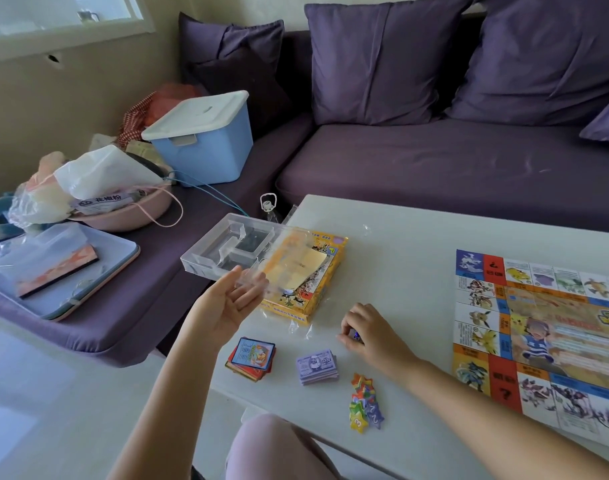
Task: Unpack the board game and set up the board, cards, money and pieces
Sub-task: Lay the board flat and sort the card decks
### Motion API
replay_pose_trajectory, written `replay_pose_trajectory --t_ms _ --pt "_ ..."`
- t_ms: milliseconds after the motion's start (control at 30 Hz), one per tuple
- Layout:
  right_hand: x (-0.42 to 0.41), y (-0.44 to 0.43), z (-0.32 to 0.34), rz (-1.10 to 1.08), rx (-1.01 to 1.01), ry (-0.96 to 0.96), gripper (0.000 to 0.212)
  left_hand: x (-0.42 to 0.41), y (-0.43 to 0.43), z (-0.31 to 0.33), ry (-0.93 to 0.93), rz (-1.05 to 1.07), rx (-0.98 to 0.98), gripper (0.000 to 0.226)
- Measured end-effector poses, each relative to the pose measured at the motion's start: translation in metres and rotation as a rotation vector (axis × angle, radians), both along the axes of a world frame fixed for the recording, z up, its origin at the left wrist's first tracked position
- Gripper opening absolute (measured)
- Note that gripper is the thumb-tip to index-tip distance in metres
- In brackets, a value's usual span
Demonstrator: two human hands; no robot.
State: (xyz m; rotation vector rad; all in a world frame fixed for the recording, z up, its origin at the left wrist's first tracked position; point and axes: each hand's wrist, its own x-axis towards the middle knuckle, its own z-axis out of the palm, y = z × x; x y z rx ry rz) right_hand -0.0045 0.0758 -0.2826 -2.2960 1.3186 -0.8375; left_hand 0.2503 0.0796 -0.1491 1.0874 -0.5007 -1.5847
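The colourful game board [552, 327] lies unfolded at the right of the white table [400, 244]. A clear plastic insert tray [226, 252] hovers over the yellow game box [316, 292], and my left hand [228, 303] holds it by its near edge, palm up. My right hand [368, 332] rests on the table with fingers curled round a small purple piece. Near the front edge lie a stack of cards [251, 358], a stack of purple money [318, 366] and a pile of star-shaped numbered pieces [365, 403].
A purple sofa [452, 161] runs behind and left of the table. On it stand a blue bin with a white lid [202, 143], a pink basin with bags [123, 209] and a tray with a book [60, 271]. Clear wrapping [296, 327] lies beside the box.
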Motion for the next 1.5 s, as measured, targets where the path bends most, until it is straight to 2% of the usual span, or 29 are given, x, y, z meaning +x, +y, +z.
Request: replay_pose_trajectory --t_ms 300,400,467,567,733,900,1033,1133,1233,1300,1400,1500 --pt "-0.003 0.009 0.000 0.002 0.018 0.005 0.027 -0.009 0.001 -0.003 0.022 -0.047 0.014 0.044" --pt "-0.003 0.010 -0.002 -0.009 0.048 -0.044 0.009 -0.011 0.002 -0.002 0.030 -0.062 0.010 0.042" --pt "-0.003 0.012 -0.001 -0.012 0.060 -0.083 0.005 -0.011 0.002 -0.002 0.040 -0.065 0.007 0.037" --pt "-0.001 0.016 0.000 0.017 0.077 -0.083 0.006 -0.010 0.001 -0.003 0.049 -0.066 0.007 0.026" --pt "0.001 0.018 0.007 0.027 0.148 -0.108 0.010 -0.009 0.002 -0.002 0.063 -0.075 0.001 0.033" --pt "0.015 0.020 0.017 -0.032 0.274 -0.179 0.022 -0.006 0.002 0.001 0.045 -0.063 -0.005 0.018" --pt "0.021 0.019 0.023 -0.078 0.405 -0.291 0.025 -0.002 0.002 0.001 0.031 -0.073 -0.013 0.030" --pt "0.019 0.021 0.024 -0.076 0.445 -0.311 0.027 -0.003 0.001 0.004 -0.004 -0.074 -0.006 0.025" --pt "0.011 0.019 0.030 -0.097 0.423 -0.326 0.022 -0.004 -0.003 0.007 -0.019 -0.059 0.011 0.023" --pt "0.000 0.013 0.033 -0.184 0.359 -0.321 0.016 -0.004 -0.008 0.009 -0.038 -0.043 0.042 0.023" --pt "-0.026 -0.001 0.026 -0.330 0.182 -0.163 0.017 -0.002 -0.020 0.014 -0.107 -0.049 0.049 0.018" --pt "-0.046 -0.008 0.012 -0.387 0.108 0.003 0.026 -0.003 -0.037 0.018 -0.237 -0.037 0.027 0.012"
